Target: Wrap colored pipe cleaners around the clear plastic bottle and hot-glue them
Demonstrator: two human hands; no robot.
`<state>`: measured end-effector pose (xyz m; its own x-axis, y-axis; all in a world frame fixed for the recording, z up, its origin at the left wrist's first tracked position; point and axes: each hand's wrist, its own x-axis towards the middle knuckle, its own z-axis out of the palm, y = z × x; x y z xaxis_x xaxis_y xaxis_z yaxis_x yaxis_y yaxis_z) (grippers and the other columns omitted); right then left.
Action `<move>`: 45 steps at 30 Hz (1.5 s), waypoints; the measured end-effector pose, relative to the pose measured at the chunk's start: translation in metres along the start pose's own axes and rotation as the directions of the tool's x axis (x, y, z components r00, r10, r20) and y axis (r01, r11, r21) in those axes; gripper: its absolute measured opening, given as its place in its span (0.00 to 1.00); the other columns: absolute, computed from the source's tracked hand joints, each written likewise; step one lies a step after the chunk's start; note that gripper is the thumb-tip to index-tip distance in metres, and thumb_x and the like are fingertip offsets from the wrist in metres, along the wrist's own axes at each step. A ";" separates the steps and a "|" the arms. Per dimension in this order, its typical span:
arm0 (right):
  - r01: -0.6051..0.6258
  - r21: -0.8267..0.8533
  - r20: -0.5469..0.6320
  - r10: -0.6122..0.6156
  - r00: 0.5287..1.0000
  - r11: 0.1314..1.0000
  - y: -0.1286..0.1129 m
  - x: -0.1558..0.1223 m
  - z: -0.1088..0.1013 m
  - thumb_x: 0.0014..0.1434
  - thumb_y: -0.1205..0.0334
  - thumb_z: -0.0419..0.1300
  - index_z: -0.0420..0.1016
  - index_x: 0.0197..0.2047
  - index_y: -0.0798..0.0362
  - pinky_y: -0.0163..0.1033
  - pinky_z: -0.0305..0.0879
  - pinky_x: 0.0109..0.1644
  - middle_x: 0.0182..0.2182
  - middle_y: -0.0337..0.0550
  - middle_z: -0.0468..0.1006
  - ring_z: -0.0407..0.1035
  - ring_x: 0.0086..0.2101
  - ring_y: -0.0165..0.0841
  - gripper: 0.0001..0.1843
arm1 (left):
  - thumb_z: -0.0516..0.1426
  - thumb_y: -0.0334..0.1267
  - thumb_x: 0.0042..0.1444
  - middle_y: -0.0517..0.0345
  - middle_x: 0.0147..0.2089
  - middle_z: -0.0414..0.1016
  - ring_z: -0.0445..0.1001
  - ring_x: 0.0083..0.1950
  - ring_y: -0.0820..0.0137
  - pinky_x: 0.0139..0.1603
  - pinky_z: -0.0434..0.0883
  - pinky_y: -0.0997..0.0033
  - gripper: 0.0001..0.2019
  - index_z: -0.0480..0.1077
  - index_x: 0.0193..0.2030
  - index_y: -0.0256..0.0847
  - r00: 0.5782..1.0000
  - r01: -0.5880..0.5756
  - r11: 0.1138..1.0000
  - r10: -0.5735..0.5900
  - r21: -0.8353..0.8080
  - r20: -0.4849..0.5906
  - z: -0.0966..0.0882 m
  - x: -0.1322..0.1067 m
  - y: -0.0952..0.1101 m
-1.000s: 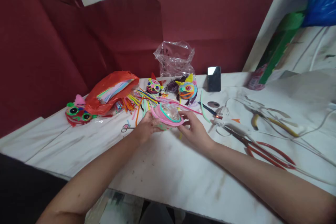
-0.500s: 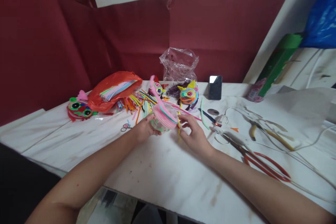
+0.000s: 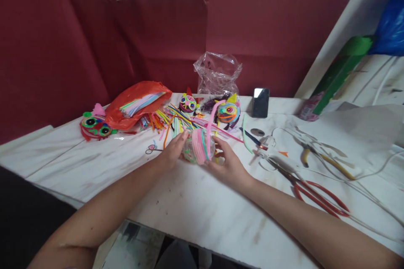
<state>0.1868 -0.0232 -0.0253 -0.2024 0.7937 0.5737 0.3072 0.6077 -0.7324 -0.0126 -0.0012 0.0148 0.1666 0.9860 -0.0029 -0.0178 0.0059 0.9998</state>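
Note:
Between my hands is a clear plastic cup lying on its side, wrapped with pink pipe cleaners and one green strand. One pink end stands up from it, free at the top. My left hand is closed around the cup's left end. My right hand has its fingers curled on the right end, thumb underneath. Behind the cup lies a heap of colourful pipe cleaners, partly in a red plastic bag.
Decorated animal faces stand at the back beside a phone. A red-and-green one lies far left. To the right are a hot glue gun, red-handled scissors, pliers and cables. Small scissors lie left of my hands.
The cup has turned so its pink band faces me, and the loose pink end has swung from left to right. My right hand has come onto the cup.

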 end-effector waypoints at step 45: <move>0.150 -0.200 0.095 -0.134 0.987 0.968 0.004 -0.012 0.006 0.56 0.67 0.55 0.67 0.50 0.51 0.53 0.69 0.51 0.44 0.52 0.74 0.70 0.48 0.43 0.17 | 0.69 0.41 0.40 0.40 0.63 0.57 0.59 0.66 0.50 0.67 0.59 0.46 0.46 0.51 0.64 0.41 0.569 -0.612 0.269 0.803 0.744 0.177 -0.017 0.007 -0.012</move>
<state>0.1847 -0.0299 -0.0371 -0.3288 0.7045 0.6290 0.4530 0.7020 -0.5495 -0.0275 0.0087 0.0029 0.2549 0.5359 0.8049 0.6269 -0.7254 0.2844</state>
